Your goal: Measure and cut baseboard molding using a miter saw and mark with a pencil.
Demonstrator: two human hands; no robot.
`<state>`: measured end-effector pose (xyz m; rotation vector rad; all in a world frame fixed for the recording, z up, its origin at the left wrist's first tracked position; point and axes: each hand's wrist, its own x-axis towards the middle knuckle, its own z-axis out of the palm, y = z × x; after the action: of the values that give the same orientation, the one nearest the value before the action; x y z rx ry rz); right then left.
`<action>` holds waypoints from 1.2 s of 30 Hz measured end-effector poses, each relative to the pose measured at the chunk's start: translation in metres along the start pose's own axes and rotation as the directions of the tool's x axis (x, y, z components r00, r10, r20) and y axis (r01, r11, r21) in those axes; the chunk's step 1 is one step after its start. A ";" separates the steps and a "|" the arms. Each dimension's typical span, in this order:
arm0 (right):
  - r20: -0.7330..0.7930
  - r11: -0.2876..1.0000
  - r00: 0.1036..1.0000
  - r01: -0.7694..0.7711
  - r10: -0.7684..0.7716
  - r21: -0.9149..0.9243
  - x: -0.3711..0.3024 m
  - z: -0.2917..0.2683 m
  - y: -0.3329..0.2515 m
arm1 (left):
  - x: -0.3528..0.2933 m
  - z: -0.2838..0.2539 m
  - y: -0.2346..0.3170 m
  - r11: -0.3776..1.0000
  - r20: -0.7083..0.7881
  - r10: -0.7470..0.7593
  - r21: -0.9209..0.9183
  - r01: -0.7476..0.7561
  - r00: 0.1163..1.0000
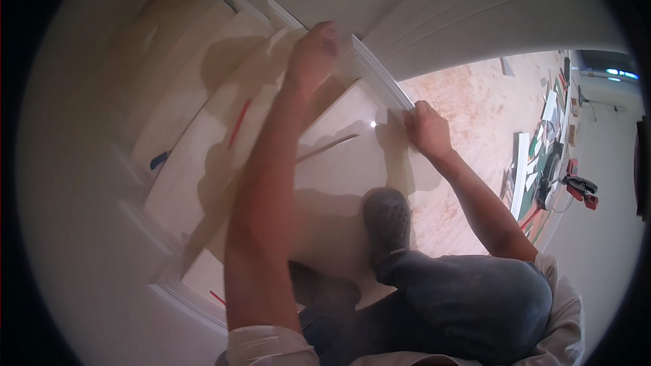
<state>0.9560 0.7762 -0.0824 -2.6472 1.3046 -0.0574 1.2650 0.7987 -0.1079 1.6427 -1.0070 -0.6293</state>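
Observation:
My right hand (428, 129) is closed around the lower end of a white moulded trim strip (383, 74), which lies along the base of the pale wall. My left hand (314, 54), slightly blurred, is curled into a fist by the strip's upper end; whether anything is inside it is hidden. Another length of white trim (285, 13) continues beyond it. Below my hands, on a pale wooden step (339, 173), lies a thin, pointed brownish strip (329, 148). A slim red stick (239, 122) rests left of my left forearm.
My grey shoe (388, 220) stands on the steps. White trim (186, 308) follows the left wall beside a small blue object (159, 160). To the right, offcuts (539, 142) and a red-and-black tool (581, 190) lie on the wooden floor (468, 108).

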 end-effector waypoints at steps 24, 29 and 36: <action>-0.240 0.966 0.963 0.170 -0.121 0.194 -0.032 -0.054 -0.045 | -0.120 -0.118 -0.220 0.438 -0.106 -0.533 0.814 0.382 0.839; -0.133 0.930 0.985 0.153 -0.115 0.333 -0.049 -0.041 -0.056 | -0.108 -0.105 -0.235 0.382 -0.107 -0.482 0.867 0.319 0.870; 0.070 0.897 0.986 0.108 -0.152 0.428 -0.056 -0.030 -0.070 | -0.088 -0.096 -0.159 0.661 0.052 -0.318 0.728 0.182 0.947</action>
<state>0.9727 0.8571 -0.0371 -2.3237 0.9509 -0.1989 1.3457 0.9359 -0.2370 2.4965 -1.2601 -0.6026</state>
